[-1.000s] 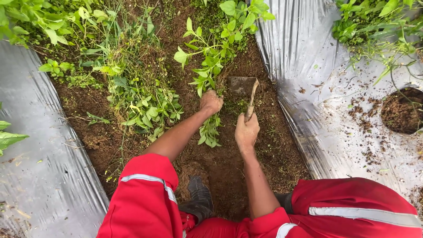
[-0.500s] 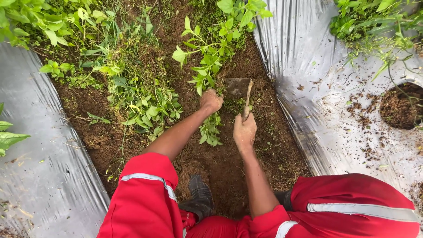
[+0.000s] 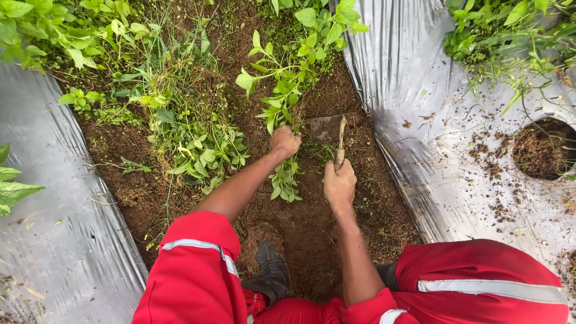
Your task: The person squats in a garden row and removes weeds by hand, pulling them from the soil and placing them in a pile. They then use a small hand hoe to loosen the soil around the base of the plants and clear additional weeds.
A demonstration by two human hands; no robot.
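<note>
A: Short-handled hoe with a flat, soil-stained metal blade and a pale wooden handle (image 3: 333, 133), that sits in the middle of the bare brown soil strip (image 3: 312, 222), blade flat against the earth just beyond the hands.

B: Which hand has it?

A: The right hand (image 3: 339, 185), fingers wrapped tight round the lower end of the handle.

B: And the left hand (image 3: 284, 142)?

A: Balled into a fist round the stems of a leafy green weed (image 3: 282, 90), just beside the blade's left edge. More of its leaves trail under the wrist.

B: What lies round them?

A: To the left, a tangle of low green weeds and grass (image 3: 192, 138) on the same soil. Silver plastic mulch sheeting (image 3: 420, 108) flanks the strip on both sides; the right sheet is scattered with crumbs of earth and has a round planting hole filled with dark soil (image 3: 543, 150). Nearest the camera are red trouser legs with grey reflective stripes (image 3: 198, 270) and a dark rubber boot (image 3: 273, 273) planted on the soil between them.
</note>
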